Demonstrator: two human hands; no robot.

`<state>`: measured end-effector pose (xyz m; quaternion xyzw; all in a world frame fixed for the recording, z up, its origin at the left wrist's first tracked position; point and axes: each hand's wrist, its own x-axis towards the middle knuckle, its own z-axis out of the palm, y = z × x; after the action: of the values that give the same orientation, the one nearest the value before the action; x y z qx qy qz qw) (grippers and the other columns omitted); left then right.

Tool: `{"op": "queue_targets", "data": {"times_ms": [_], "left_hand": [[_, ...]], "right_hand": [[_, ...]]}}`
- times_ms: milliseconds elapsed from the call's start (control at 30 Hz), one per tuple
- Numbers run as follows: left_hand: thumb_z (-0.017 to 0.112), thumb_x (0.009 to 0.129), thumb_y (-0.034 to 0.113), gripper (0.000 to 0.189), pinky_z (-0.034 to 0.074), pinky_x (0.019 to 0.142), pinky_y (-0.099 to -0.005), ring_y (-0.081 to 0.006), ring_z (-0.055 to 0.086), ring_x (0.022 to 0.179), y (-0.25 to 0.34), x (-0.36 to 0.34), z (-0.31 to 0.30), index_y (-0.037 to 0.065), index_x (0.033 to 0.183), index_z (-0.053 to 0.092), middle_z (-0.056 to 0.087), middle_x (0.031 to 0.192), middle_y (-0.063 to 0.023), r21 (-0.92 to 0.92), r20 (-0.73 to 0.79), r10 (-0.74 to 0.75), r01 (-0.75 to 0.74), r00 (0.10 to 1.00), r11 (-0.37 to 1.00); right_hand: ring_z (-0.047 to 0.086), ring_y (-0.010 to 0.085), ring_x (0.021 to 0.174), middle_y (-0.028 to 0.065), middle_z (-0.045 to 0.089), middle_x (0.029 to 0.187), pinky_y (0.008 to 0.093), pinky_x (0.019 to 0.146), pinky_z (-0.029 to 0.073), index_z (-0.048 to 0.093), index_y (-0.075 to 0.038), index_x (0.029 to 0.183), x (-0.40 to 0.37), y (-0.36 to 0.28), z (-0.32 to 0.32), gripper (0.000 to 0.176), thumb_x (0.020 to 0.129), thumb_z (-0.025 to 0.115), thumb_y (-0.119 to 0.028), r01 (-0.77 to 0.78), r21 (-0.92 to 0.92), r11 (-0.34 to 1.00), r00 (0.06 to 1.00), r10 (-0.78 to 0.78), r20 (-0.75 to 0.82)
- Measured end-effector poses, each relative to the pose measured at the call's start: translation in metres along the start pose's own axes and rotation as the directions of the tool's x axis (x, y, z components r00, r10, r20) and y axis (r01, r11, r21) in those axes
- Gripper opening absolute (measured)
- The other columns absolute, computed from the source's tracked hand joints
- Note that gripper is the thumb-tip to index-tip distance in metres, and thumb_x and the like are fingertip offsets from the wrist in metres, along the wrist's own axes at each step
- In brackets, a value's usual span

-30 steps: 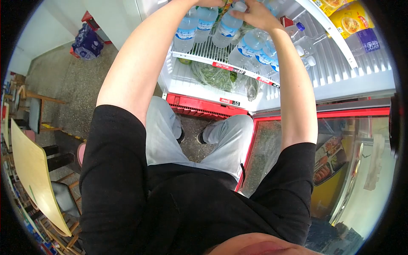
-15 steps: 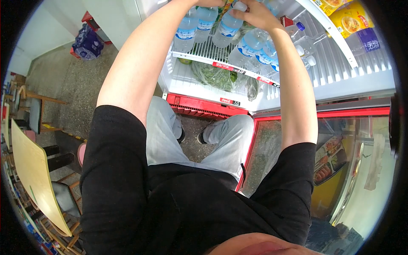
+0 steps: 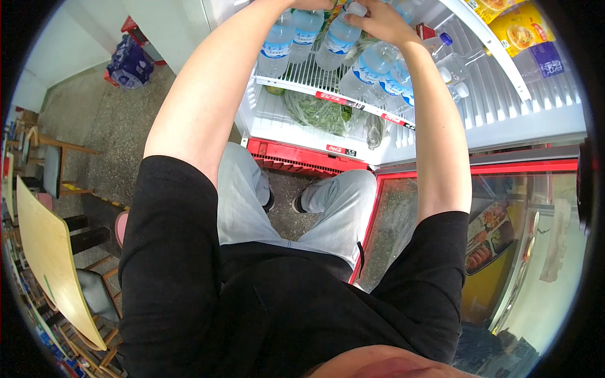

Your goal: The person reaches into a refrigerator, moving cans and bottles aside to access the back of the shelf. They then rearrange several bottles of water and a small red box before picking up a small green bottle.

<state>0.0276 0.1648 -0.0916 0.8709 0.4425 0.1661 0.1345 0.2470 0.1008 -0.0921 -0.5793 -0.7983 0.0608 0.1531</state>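
Note:
Several clear water bottles with blue labels stand on the upper rack of an open fridge. My right hand (image 3: 379, 21) is closed at the white cap of one bottle (image 3: 339, 43), its thumb and fingers around the top. At the frame's top edge, my left hand (image 3: 312, 4) is cut off, above another bottle (image 3: 307, 28); its fingers are mostly hidden. Farther left is a bottle (image 3: 276, 48) near my left forearm. More bottles (image 3: 372, 64) stand beside my right forearm.
Bagged greens (image 3: 321, 114) lie on the lower shelf. Yellow packets (image 3: 520, 30) sit at upper right. The glass door (image 3: 394, 227) stands open at right. A purple bag (image 3: 130, 62), a wooden table (image 3: 47, 252) and chairs are at left.

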Motion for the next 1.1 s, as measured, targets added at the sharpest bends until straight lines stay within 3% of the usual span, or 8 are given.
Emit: {"op": "queue_targets", "data": {"times_ms": [367,1100], "left_hand": [[0.073,0.078,0.035,0.041,0.057,0.083,-0.0444,-0.0359,0.074,0.093,-0.004,0.004,0.006,-0.003,0.092,0.077,0.075,0.094,-0.0244,-0.033,-0.020,-0.013,0.013,1.000,0.999],[0.071,0.078,0.035,0.043,0.057,0.084,-0.0451,-0.0377,0.073,0.093,-0.004,0.006,0.005,-0.004,0.095,0.076,0.074,0.095,-0.0264,0.006,-0.015,0.007,-0.006,1.000,1.000]], "right_hand": [[0.066,0.0445,0.116,0.0314,0.069,0.120,0.0464,0.101,0.051,0.065,0.002,0.127,-0.001,-0.001,0.000,0.061,0.083,0.072,-0.039,0.037,-0.012,0.999,0.999,-0.037,-0.007],[0.066,0.0453,0.114,0.0319,0.069,0.117,0.0487,0.098,0.052,0.065,0.002,0.126,0.000,0.001,0.000,0.058,0.082,0.073,-0.036,0.008,-0.024,1.000,1.000,-0.008,0.003]]}}
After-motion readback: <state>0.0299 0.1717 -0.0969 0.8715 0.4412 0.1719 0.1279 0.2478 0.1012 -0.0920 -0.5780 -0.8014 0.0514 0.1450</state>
